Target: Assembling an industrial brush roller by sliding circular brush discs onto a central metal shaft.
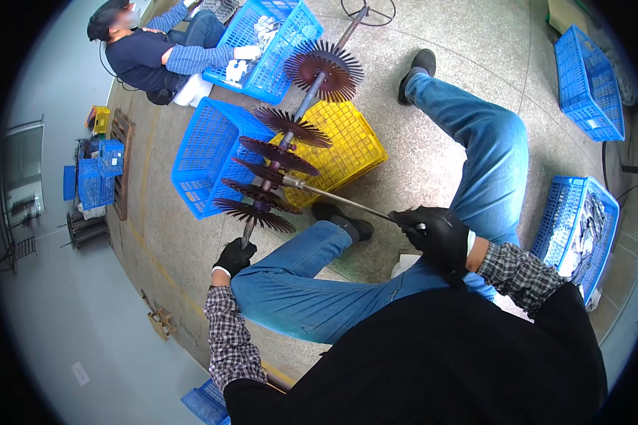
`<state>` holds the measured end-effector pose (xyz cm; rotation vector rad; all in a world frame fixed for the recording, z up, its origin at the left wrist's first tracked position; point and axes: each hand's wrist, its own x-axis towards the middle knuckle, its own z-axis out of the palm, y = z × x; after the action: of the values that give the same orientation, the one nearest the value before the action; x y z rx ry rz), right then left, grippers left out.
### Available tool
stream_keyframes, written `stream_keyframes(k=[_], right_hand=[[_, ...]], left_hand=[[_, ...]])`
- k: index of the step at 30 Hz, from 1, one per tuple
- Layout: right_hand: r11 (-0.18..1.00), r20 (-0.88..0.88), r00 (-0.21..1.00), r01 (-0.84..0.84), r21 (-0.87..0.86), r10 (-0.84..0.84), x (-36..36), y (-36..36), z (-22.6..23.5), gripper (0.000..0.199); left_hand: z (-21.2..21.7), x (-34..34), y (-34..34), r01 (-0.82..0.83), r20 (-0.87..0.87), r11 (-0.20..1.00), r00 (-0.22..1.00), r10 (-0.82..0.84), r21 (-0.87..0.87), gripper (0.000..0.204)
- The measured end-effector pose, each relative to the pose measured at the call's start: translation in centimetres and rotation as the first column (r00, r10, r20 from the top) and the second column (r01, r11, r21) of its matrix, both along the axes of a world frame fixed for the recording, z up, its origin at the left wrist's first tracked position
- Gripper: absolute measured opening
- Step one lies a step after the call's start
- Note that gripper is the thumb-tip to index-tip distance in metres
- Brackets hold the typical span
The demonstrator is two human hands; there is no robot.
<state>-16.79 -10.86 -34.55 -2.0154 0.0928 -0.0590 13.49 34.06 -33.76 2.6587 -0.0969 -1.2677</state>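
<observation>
A long metal pole (307, 106) slants from the upper middle toward my left knee. Several dark reddish-brown discs (302, 67) with slotted, finger-like rims are spaced along it. My left hand (235, 256), in a black glove, is closed around the pole's near end. In my black-gloved right hand (436, 234) is the handle of a long steel tool (344, 202) that looks like a wrench. Its head meets the pole among the nearer discs; the exact contact is partly hidden by them.
Behind the discs sit an upturned yellow crate (351, 145) and a blue crate (198, 159). A co-worker (145, 57) with white gloves reaches into another blue crate (280, 78) holding pale parts. At right stand a blue crate (592, 88) and one with metal pieces (556, 219).
</observation>
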Motion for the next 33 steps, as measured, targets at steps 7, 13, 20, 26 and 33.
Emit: stream_keyframes(k=[7,13,20,26,33], right_hand=[[0.997,0.029,0.999,0.033,0.068,-0.035,1.2,0.1,0.7,0.037],[0.996,-0.103,0.993,0.061,0.058,-0.054,-0.6,-1.1,0.5,0.034],[0.986,-0.099,0.993,-0.072,-0.152,0.058,2.3,-0.3,-2.6,0.037],[0.970,-0.041,0.996,-0.092,-0.224,0.084,4.2,0.3,-3.5,0.032],[0.975,-0.053,0.998,-0.056,-0.216,0.046,4.7,0.7,-3.9,0.031]], left_hand=[[-0.6,0.1,1.2,-0.030,-0.014,1.000,0.999,0.030,0.005,0.027],[0.1,0.0,-0.4,-0.020,-0.020,1.000,1.000,0.021,0.015,0.026],[-0.2,0.0,0.3,0.014,-0.011,1.000,1.000,-0.014,-0.002,0.027],[-0.1,-0.1,-0.1,0.001,-0.011,1.000,1.000,-0.001,-0.009,0.028],[0.1,-0.1,-0.2,-0.028,-0.027,0.999,0.999,0.028,-0.020,0.027]])
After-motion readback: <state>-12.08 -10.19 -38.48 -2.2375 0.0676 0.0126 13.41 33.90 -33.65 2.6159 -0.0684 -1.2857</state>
